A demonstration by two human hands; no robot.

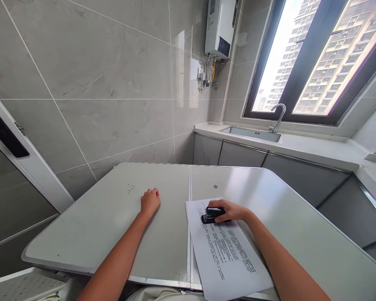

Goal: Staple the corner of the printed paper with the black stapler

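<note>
My right hand (228, 210) is wrapped around a black stapler (213, 212). The stapler lies over the upper part of some printed paper sheets (227, 251), which hang slightly past the table's front edge. My left hand (150, 201) rests on the table as a loose fist, apart from the paper. Nothing shows in its curled fingers. Just beyond it, to the left, several loose staples (130, 187) are scattered. A short strip of staples (215, 186) lies beyond the paper.
The pale folding table (90, 225) has a metal seam (189, 234) down its middle. Behind stand a counter with a sink (252, 133) and faucet (278, 118), under a window. A door with a black handle (8, 136) is at left, a white basket (28, 286) below.
</note>
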